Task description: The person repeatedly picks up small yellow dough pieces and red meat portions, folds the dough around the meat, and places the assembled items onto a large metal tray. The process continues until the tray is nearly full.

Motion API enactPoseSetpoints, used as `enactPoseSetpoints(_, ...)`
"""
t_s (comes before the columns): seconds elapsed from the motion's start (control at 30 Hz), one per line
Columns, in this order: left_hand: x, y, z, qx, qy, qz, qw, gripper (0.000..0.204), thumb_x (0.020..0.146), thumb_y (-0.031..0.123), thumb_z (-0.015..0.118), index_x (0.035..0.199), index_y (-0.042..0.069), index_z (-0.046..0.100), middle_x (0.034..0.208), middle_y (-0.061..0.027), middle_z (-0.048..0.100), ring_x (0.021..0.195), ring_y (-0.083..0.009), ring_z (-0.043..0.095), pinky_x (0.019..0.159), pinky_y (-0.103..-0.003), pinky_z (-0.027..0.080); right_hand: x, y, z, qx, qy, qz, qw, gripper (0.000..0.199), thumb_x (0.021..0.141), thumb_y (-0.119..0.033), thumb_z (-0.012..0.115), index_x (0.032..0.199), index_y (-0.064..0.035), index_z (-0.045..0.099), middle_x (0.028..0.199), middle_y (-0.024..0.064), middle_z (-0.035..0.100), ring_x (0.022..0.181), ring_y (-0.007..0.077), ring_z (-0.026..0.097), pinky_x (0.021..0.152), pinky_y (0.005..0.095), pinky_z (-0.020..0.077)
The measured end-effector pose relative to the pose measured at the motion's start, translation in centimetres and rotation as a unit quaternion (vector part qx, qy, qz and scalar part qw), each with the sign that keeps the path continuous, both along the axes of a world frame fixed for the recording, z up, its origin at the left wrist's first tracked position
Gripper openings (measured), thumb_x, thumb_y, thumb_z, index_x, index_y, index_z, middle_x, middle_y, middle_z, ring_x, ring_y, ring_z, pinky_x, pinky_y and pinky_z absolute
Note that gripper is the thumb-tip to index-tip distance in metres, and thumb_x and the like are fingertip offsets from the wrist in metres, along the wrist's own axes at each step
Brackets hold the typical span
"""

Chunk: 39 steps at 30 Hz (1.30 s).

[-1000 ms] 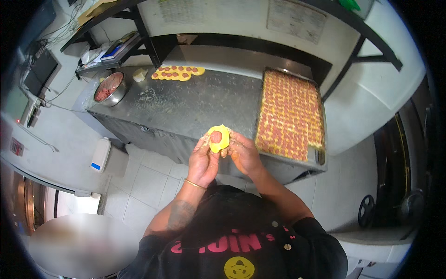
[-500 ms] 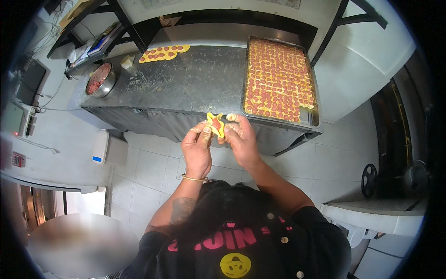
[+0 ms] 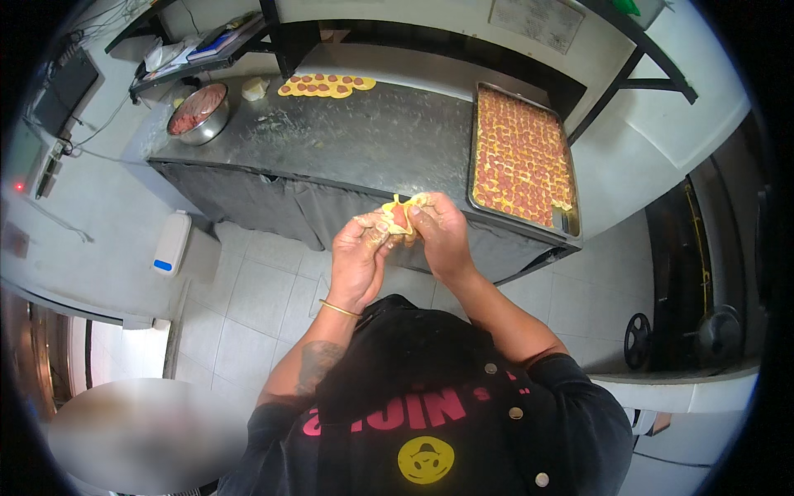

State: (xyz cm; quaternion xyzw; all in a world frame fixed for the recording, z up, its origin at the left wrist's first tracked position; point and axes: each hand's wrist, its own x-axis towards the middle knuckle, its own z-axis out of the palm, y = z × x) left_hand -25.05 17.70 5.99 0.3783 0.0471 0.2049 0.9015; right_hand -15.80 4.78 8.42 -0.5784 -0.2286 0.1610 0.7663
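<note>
Item: one dough round (image 3: 399,214), pale yellow, thin, its edges drawn up and crumpled around a red filling that shows at its centre; held in the air just in front of the near edge of the worktop (image 3: 364,140), at the frame's centre. Left hand (image 3: 361,252), at 7 o'clock of the round, fingers closed on its left edge; a thin gold bangle (image 3: 339,309) on the wrist. Right hand (image 3: 441,234), at 4 o'clock of the round, fingertips pinching its right edge. Worktop, dark metal, dusted with flour. One metal tray (image 3: 521,157) at 2 o'clock of the hands, packed with rows of filled rounds, too many and too small to count. One steel bowl (image 3: 198,112) of red filling at 10 o'clock. One cluster of laid-out filled rounds (image 3: 325,84) at 11 o'clock, about nine.
</note>
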Motion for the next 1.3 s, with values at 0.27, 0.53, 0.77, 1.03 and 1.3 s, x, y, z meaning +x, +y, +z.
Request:
enactPoseSetpoints(0.27,-1.3,3.7,1.5,0.026,0.005,-0.025,0.999,0.008,0.104,0.006,0.06,0.111,0.004,0.063,0.123,-0.0124,0.068,0.114,-0.0234,0.066,0.099,-0.04,0.055,-2.8,2.1,0.5,-0.165,-0.233,-0.082,0.955,0.035,0.093,-0.015,0.076,0.12,0.0018,0.063,0.093,0.0026,0.07,0.088,0.0109,0.065,0.077,0.0284,0.0533)
enactPoseSetpoints(0.53,1.3,2.9,2.9,-0.026,0.015,-0.181,0.983,0.022,0.109,0.015,0.051,0.125,0.003,0.061,0.119,-0.009,0.067,0.106,-0.0195,0.067,0.095,-0.035,0.056,-2.1,4.0,3.6,-0.038,-0.128,-0.043,0.99,0.056,0.085,-0.016,0.087,0.131,0.0027,0.061,0.102,0.0057,0.073,0.093,0.0118,0.066,0.086,0.0298,0.0559)
enactPoseSetpoints(0.77,2.4,-0.4,0.0,-0.101,0.022,-0.174,0.979,0.029,0.109,0.025,0.055,0.131,0.006,0.06,0.128,-0.0057,0.066,0.119,-0.0179,0.064,0.105,-0.036,0.05,-1.2,3.5,0.7,-0.06,-0.084,-0.184,0.977,0.037,0.087,-0.014,0.082,0.114,0.0006,0.062,0.097,0.0065,0.073,0.088,0.0092,0.066,0.078,0.0282,0.0547)
enactPoseSetpoints(1.03,6.1,-5.9,-2.9,-0.083,0.03,-0.205,0.975,0.021,0.105,0.01,0.059,0.123,0.005,0.067,0.125,-0.0055,0.069,0.113,-0.0169,0.066,0.099,-0.036,0.053,3.0,-3.8,-1.3,-0.065,-0.036,-0.156,0.985,0.037,0.081,-0.016,0.084,0.107,-0.0042,0.06,0.086,0.0086,0.067,0.078,0.0168,0.066,0.072,0.0359,0.0555)
enactPoseSetpoints(1.3,12.7,-13.7,-0.2,-0.186,0.145,-0.281,0.93,0.042,0.108,0.027,0.053,0.14,0.0,0.057,0.138,-0.0121,0.065,0.129,-0.0267,0.06,0.114,-0.046,0.044,10.3,-14.8,-3.3,-0.17,-0.232,-0.228,0.93,0.022,0.08,-0.015,0.08,0.094,-0.005,0.067,0.085,0.0093,0.07,0.073,0.0226,0.068,0.068,0.0373,0.055)
